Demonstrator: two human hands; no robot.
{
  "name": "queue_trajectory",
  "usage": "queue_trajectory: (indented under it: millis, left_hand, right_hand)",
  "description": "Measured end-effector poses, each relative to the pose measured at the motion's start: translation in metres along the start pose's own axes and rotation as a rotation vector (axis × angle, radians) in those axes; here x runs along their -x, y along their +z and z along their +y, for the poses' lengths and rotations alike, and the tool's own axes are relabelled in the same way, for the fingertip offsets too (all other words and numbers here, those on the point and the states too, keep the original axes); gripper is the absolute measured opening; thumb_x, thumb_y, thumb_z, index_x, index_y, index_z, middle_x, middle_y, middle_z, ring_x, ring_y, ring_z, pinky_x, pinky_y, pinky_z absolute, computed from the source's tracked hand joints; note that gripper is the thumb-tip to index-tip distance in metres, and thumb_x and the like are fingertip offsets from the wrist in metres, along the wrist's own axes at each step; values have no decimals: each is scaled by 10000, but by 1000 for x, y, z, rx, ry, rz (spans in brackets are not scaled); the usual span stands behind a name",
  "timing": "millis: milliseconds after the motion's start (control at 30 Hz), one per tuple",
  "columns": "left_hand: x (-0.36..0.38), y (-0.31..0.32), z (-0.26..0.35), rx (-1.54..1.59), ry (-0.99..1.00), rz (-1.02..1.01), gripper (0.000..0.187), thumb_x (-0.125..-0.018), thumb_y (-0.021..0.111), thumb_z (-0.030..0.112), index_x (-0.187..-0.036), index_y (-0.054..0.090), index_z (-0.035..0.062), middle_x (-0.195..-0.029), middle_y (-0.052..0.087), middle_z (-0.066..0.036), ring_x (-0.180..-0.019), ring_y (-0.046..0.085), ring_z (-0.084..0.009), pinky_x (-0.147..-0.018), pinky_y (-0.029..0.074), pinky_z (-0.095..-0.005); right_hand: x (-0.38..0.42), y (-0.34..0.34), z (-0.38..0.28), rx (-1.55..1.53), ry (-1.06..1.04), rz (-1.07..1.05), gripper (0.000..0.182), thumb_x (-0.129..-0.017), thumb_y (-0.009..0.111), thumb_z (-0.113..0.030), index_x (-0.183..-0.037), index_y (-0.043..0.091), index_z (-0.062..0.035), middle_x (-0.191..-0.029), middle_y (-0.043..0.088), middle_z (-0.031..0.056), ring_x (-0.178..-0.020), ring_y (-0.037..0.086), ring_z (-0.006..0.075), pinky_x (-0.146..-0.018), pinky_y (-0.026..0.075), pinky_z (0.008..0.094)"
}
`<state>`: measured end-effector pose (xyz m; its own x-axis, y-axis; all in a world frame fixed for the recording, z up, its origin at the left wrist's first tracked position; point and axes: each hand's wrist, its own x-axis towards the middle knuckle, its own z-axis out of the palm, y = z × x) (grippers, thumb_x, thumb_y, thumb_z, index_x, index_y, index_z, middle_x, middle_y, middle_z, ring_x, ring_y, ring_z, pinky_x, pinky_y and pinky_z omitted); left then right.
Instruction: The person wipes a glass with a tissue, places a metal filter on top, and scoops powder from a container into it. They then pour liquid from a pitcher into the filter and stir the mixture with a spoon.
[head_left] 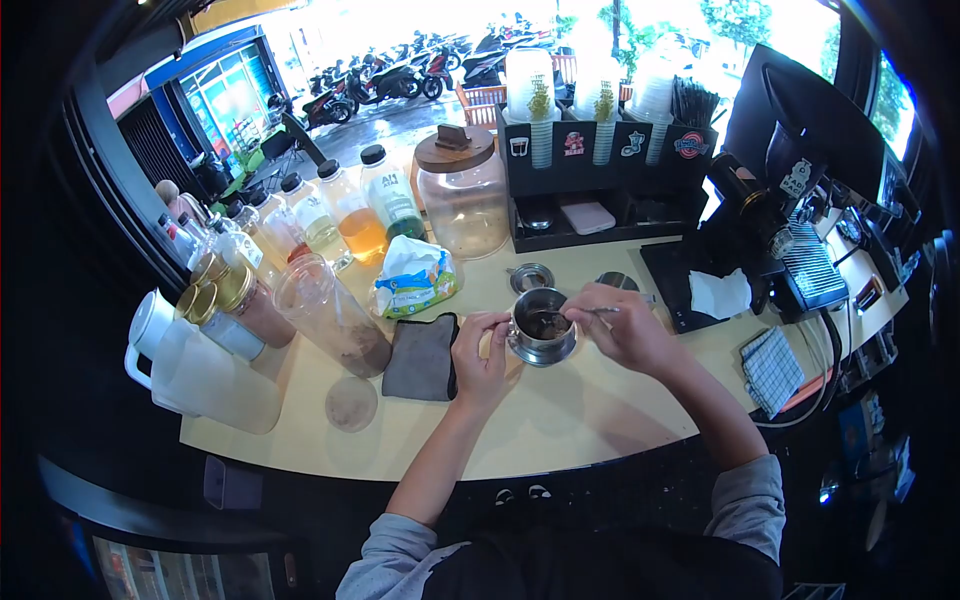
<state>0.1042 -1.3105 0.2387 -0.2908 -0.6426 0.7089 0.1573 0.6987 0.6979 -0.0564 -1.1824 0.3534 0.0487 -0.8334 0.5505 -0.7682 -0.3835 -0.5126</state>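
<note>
A small metal cup (541,349) with a wide base stands on the counter, dark brown contents inside it. My left hand (482,358) pinches the cup's left side. Over its right side, my right hand (622,328) holds a thin metal spoon (598,310), whose far end dips into the cup. Just behind the cup lies a small round metal lid (531,277). Another round metal piece (617,281) is behind my right hand. Left of my left hand is a folded grey cloth (420,358).
A clear jar with brown powder (345,330), a wipes pack (414,280) and a white pitcher (205,370) stand left. Bottles (357,222) and a wooden-lidded glass jar (464,200) are behind. A cup rack (600,180) stands at the back, a black machine (750,210) right.
</note>
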Motion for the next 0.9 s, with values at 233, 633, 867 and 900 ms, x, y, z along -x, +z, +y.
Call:
queue_trajectory:
  millis: [233,633,867,900]
  left_hand:
    - [0,1,-2,7,8,-16,89,-910,540,32,-945,601,-24,-881,573,-90,-772,579,-133,-677,487,-244]
    - [-3,-2,5,-16,44,-28,83,-892,559,21,-937,615,-21,-864,588,-95,-759,570,-148,-660,469,-253]
    - [-4,-2,4,-19,61,-20,85,-887,572,29,-936,622,-19,-854,592,-95,-768,569,-154,-669,464,-259]
    - [-4,-1,4,-20,62,-18,85,-887,572,29,-936,622,-19,-854,592,-95,-768,569,-154,-669,464,-259]
  right_hand:
    - [-4,-6,11,-58,-7,-32,119,-847,613,-66,-927,625,21,-832,620,138,-745,601,308,-653,473,367]
    - [-2,-8,12,-45,-45,-57,114,-838,628,-68,-929,641,-1,-807,628,130,-711,592,295,-643,470,360]
    - [3,-9,15,-90,-44,-32,93,-852,618,-54,-919,646,5,-804,641,113,-703,602,258,-631,473,350]
    - [4,-11,16,-150,29,-45,92,-857,616,-57,-917,645,6,-791,637,108,-694,596,244,-626,471,343]
